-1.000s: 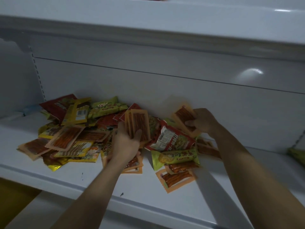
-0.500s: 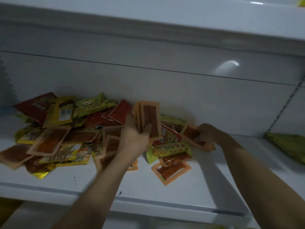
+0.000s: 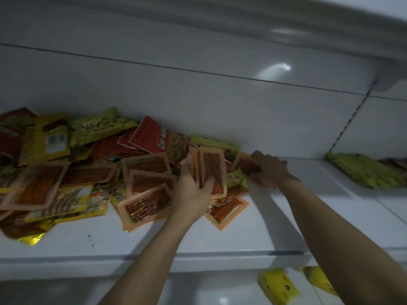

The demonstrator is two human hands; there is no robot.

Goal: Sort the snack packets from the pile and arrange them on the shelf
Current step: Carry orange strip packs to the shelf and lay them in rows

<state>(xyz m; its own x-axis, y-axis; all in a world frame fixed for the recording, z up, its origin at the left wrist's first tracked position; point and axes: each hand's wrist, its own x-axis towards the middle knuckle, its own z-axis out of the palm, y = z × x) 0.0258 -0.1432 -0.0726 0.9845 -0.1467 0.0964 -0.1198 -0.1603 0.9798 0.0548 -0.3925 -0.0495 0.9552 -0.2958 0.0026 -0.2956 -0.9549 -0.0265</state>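
Gripping a small stack of orange packets (image 3: 212, 170) upright, the left hand (image 3: 193, 192) is pressing its thumb across the front, just above the pile (image 3: 88, 168). The right hand (image 3: 269, 170) is curling around one more orange packet (image 3: 244, 162) at the pile's right edge, close to the back wall. The pile itself is sprawling over the left half of the white shelf (image 3: 220, 243), reds, yellows and greens all mixed up. Green packets (image 3: 363, 170) are sitting apart further right, and yellow ones (image 3: 278, 287) are lying on the level below.
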